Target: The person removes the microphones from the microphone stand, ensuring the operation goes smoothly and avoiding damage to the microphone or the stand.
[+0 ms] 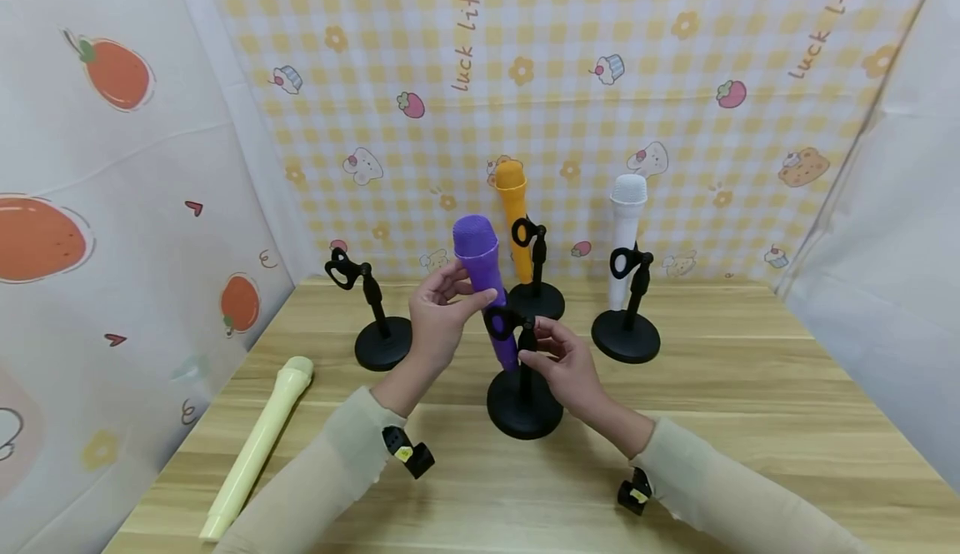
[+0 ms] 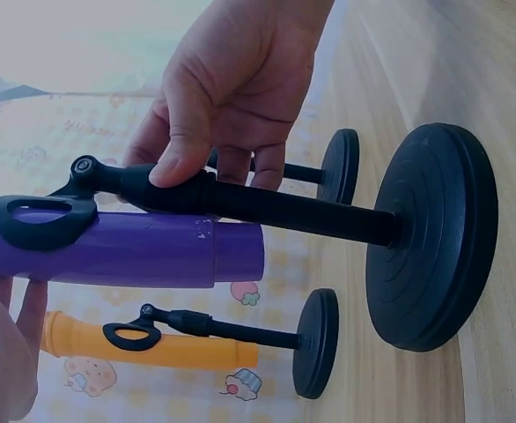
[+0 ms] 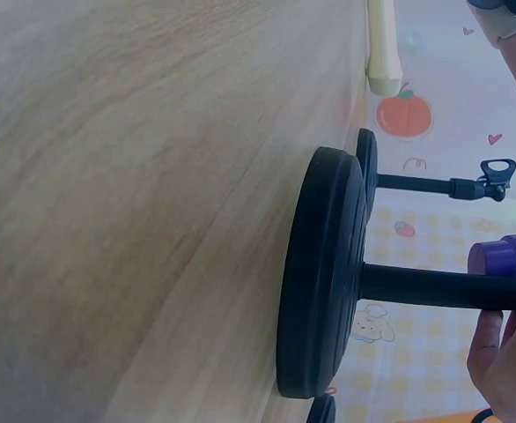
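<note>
Purple microphone: I am seeing the purple microphone [image 1: 480, 262] leaning, head up, above the middle of the desk [image 1: 750, 421], its shaft lying against the near stand's clip [image 2: 51, 236]; I am not managing to tell whether it is fully seated.
Left hand: the left hand [image 1: 437, 321] is pinching the purple shaft below the head, thumb in front.
Right hand: the right hand [image 1: 570, 371] is grasping the near stand [image 1: 525, 412] by its post, thumb and fingers on opposite sides.
Orange holder: toward the back edge, the orange stand [image 1: 536, 306] is carrying the orange microphone [image 1: 512, 204] in its clip.
White holder: right of it, the white stand [image 1: 626, 341] is carrying the white microphone [image 1: 628, 196].
Back left corner: the left stand [image 1: 382, 347] is standing nearby.
Left edge: the pale yellow microphone [image 1: 258, 441] is lying alongside.
</note>
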A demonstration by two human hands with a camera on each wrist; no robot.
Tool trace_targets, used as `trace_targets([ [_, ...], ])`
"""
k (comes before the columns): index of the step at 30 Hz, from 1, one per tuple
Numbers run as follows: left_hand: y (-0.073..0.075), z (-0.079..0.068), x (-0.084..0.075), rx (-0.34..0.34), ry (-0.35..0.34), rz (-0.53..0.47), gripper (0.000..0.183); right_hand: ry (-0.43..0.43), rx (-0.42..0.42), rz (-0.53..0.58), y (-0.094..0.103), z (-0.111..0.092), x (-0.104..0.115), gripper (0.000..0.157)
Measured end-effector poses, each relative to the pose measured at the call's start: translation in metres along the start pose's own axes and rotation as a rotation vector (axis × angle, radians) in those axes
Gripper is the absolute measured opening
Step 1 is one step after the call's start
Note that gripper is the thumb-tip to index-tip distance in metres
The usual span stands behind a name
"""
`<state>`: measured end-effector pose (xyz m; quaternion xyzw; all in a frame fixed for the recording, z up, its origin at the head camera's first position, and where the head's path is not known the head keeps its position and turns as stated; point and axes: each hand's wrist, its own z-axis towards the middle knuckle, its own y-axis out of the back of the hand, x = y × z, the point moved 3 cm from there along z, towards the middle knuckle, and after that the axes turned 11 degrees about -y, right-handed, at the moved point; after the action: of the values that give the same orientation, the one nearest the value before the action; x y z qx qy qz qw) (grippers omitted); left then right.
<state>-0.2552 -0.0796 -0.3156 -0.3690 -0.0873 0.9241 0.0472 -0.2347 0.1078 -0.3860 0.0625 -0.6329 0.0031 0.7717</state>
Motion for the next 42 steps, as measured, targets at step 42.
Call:
trace_targets([
  [42, 0.0088, 0.0053, -0.0051, -0.020, 0.056, -0.153, 0.042, -0.002, 0.002, -0.028, 0.0014, -0.0006, -0.0015, 0.033],
])
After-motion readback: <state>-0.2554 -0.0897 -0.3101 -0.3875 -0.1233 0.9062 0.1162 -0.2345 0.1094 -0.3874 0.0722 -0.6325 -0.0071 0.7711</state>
